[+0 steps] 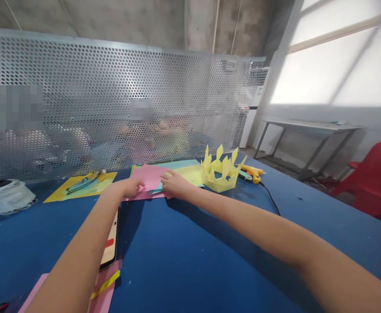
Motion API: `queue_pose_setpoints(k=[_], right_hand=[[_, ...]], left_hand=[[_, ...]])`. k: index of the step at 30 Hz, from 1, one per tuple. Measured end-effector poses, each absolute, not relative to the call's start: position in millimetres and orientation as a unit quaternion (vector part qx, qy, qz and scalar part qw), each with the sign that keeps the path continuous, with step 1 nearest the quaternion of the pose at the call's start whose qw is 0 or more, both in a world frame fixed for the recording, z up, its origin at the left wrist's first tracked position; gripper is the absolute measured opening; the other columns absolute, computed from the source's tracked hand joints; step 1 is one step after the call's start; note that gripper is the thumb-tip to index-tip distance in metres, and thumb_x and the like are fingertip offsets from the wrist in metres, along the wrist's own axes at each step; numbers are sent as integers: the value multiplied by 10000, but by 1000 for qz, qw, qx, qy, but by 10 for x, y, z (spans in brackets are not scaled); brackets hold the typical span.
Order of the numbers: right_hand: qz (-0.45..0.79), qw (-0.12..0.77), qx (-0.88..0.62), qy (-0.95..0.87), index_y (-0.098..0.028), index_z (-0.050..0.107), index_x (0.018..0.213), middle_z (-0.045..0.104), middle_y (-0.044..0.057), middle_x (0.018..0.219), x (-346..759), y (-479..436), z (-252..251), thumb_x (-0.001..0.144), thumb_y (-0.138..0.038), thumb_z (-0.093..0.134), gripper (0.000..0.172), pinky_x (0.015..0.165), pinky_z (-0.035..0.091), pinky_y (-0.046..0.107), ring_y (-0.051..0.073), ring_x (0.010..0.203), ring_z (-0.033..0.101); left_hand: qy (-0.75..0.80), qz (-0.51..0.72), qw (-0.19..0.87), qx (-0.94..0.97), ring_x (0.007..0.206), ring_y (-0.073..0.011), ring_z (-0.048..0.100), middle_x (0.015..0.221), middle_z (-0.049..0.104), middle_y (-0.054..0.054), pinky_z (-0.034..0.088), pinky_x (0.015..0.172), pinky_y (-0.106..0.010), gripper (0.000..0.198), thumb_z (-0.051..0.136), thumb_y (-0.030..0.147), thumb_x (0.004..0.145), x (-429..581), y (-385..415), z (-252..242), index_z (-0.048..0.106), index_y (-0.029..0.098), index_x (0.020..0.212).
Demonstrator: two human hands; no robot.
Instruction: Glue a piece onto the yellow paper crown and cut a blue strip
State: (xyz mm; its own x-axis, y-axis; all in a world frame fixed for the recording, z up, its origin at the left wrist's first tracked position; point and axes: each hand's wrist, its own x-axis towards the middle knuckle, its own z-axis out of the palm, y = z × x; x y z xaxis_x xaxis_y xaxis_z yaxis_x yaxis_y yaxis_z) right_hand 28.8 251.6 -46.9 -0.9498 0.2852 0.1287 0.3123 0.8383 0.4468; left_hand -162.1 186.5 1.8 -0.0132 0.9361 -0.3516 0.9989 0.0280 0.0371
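Note:
A pink sheet of paper [149, 175] lies on a stack of coloured paper at the far side of the blue table. My left hand [130, 188] is at the sheet's left edge, its fingers curled and the thumb close to the index finger on the paper. At the right edge my right hand [176, 184] rests with its fingers apart, touching the paper. Light blue paper [187, 164] and yellow paper [193, 174] show under and beside the pink sheet. A yellow paper crown [221, 182] stands upright to the right of my right hand.
Right of the crown lies a yellow glue gun [254, 173] with a black cord. Under my left forearm are a phone [110, 243] and pink paper [105, 300]. Yellow sheets [60, 193] and a white roll [8, 198] sit left. A perforated metal screen [105, 87] stands behind.

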Motion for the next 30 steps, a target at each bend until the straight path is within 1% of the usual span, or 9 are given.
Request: queue_pose_setpoints(k=[6,11,15,19,22,24,26,28,30], right_hand=[[-191,88,-221,-952,-160,552,1205,577,90,1206,352,2445,-345,921,-353,565,345,859,522,427,211,1029,596],[-117,166,-262,-943,-166,554,1203,577,88,1207,499,2583,-86,923,-356,561,339,859,522,425,208,1026,596],[-35,243,-276,-929,-164,554,1202,579,87,1202,667,2701,66,922,-356,563,340,856,524,424,207,1022,597],[53,331,-281,-899,-158,557,1193,589,84,1179,783,2710,83,921,-355,564,336,837,531,413,200,998,606],[103,417,-292,-855,-153,567,1171,601,78,1146,852,2687,91,923,-361,561,323,816,536,397,189,964,614],[124,481,-300,-814,-144,581,1115,617,63,1070,913,2685,132,928,-373,550,297,781,535,371,169,902,617],[139,541,-306,-771,-148,575,1028,615,28,905,988,2694,200,943,-389,510,264,714,515,324,140,781,599],[150,589,-307,-732,-183,533,964,537,-22,709,1066,2702,281,953,-415,457,244,609,463,282,120,626,533],[161,622,-303,-704,-223,479,954,420,-59,590,1133,2689,356,952,-446,418,231,512,388,267,116,508,437]], left_hand=[[693,-48,139,706,1058,-231,597,1249,574,-88,518,880,-451,340,590,343,904,-1773,1901,11,557,187,1205],[691,58,130,708,1040,-237,603,1225,588,-75,525,862,-436,333,598,350,897,-1858,1848,139,574,180,1183],[694,132,145,692,1012,-225,614,1196,598,-78,533,847,-436,341,590,350,904,-1923,1807,209,559,171,1193],[706,160,167,670,999,-247,617,1173,608,-55,540,826,-420,337,603,374,891,-1990,1793,186,589,159,1150],[709,181,189,654,998,-256,616,1163,613,-47,538,824,-417,329,612,374,883,-2036,1769,166,604,152,1125],[702,202,214,649,1005,-254,614,1157,615,-48,534,836,-424,316,614,367,883,-2055,1736,178,608,149,1112],[682,228,251,648,1007,-240,616,1157,617,-58,531,846,-431,306,609,351,890,-2051,1694,209,600,154,1124],[649,256,294,654,1017,-226,616,1173,614,-72,527,863,-441,308,605,330,896,-2014,1655,249,585,164,1154],[608,290,327,663,1052,-229,606,1210,602,-82,514,893,-460,322,607,316,896,-1936,1637,281,572,174,1182]])
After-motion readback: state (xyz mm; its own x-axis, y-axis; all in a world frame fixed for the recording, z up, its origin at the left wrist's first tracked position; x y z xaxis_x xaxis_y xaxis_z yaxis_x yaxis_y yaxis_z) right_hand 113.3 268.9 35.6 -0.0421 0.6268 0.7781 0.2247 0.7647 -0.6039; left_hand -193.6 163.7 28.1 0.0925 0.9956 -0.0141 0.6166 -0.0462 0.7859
